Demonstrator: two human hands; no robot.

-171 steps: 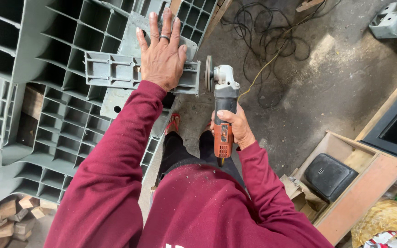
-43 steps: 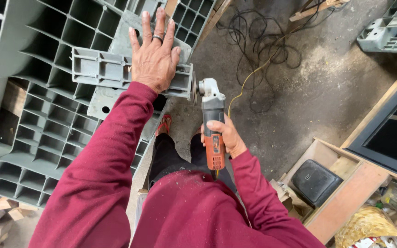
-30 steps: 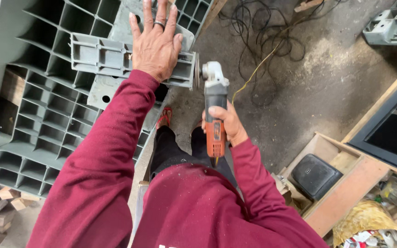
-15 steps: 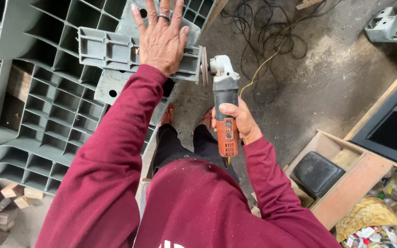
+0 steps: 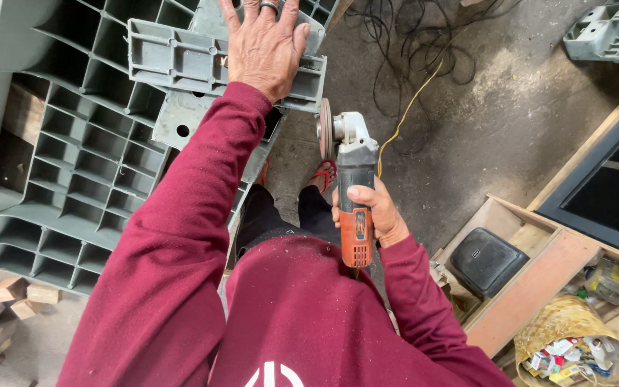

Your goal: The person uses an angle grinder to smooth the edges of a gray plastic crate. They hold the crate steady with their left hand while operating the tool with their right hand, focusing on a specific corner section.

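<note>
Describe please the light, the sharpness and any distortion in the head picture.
Head view: soft, even daylight, no hard glare; the left hand on the grey plastic block and the grinder in the right hand are sharp; wide lens bends the edges; fingertips are cut by the top edge.

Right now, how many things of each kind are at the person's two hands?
Grey plastic ribbed piece under the left hand: 1
Angle grinder in the right hand: 1
Finger ring on the left hand: 1
Total: 3
</note>
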